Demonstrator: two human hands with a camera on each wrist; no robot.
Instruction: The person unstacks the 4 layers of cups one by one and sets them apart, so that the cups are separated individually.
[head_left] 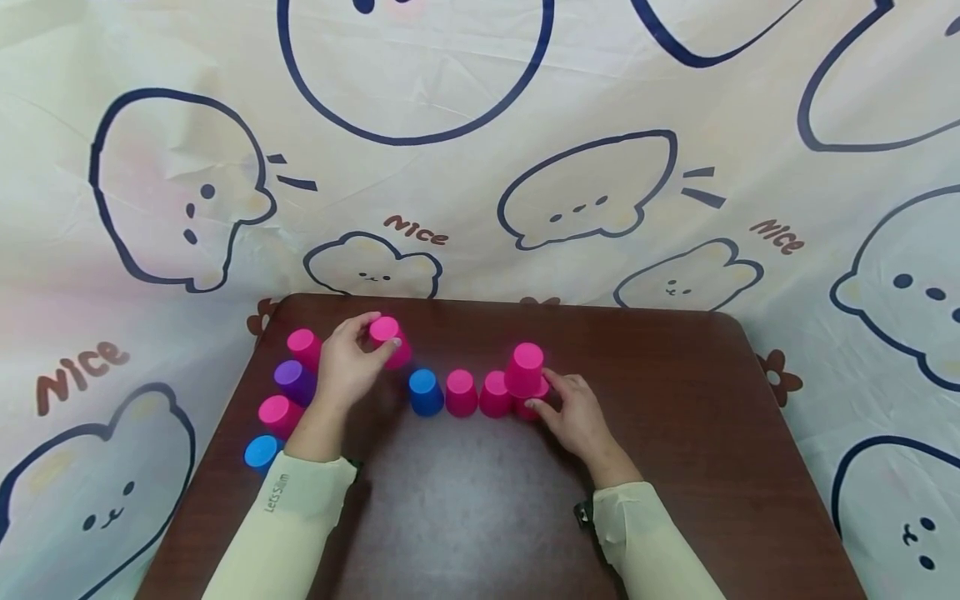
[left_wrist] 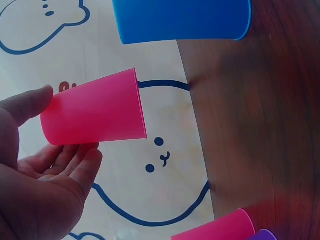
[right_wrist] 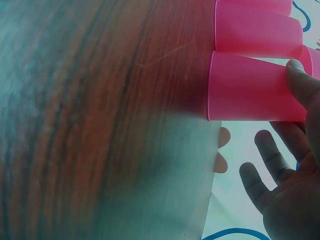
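My left hand [head_left: 347, 365] holds a pink cup [head_left: 386, 332] upside down near the table's back left, thumb on one side and fingers on the other. In the left wrist view this pink cup [left_wrist: 95, 110] appears above the table. My right hand [head_left: 579, 417] pinches the pink cup [right_wrist: 250, 87] at the right end of a row between thumb and forefinger, its other fingers spread. On top of the row's right end stands another pink cup [head_left: 524, 367]. To the left in the row are a pink cup [head_left: 495, 395], a further pink cup [head_left: 461, 393] and a blue cup [head_left: 426, 393].
Along the table's left side stand a pink cup [head_left: 303, 346], a purple cup [head_left: 295, 382], another pink cup [head_left: 280, 415] and a blue cup [head_left: 262, 452], partly behind the left arm. The brown table [head_left: 480, 517] backs onto a cartoon-printed cloth [head_left: 465, 183].
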